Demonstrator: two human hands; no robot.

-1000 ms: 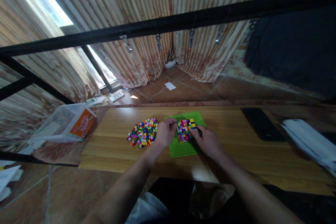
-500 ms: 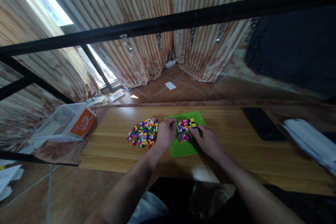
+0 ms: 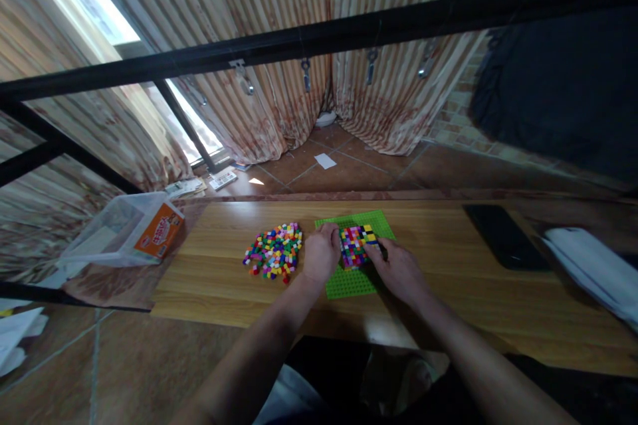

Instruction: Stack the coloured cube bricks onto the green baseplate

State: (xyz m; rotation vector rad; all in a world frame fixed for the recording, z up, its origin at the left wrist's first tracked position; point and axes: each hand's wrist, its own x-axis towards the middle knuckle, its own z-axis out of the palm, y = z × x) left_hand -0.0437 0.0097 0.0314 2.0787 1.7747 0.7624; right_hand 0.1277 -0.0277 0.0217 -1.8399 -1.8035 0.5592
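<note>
A multicoloured block of small toy bricks [image 3: 355, 246] sits over the green studded baseplate [image 3: 343, 287]. My right hand [image 3: 399, 267] grips its right side, thumb on the near right part and fingers around the edge. At the block's left edge is my left hand [image 3: 321, 254], fingers pinched together close against it. Whatever may be between those fingertips is too small or hidden. Left of this hand lies a loose pile of small coloured bricks [image 3: 274, 252] on the wooden table [image 3: 209, 285].
A black phone-like slab [image 3: 504, 236] lies on the table's right part, with a white bundle [image 3: 591, 269] beyond it. Off the left end stands a clear plastic bin [image 3: 107, 232] with an orange label. A black metal bar [image 3: 279, 43] crosses above the table's far side.
My left hand has shifted slightly right, up against the block's left edge. My right hand keeps its hold on the block.
</note>
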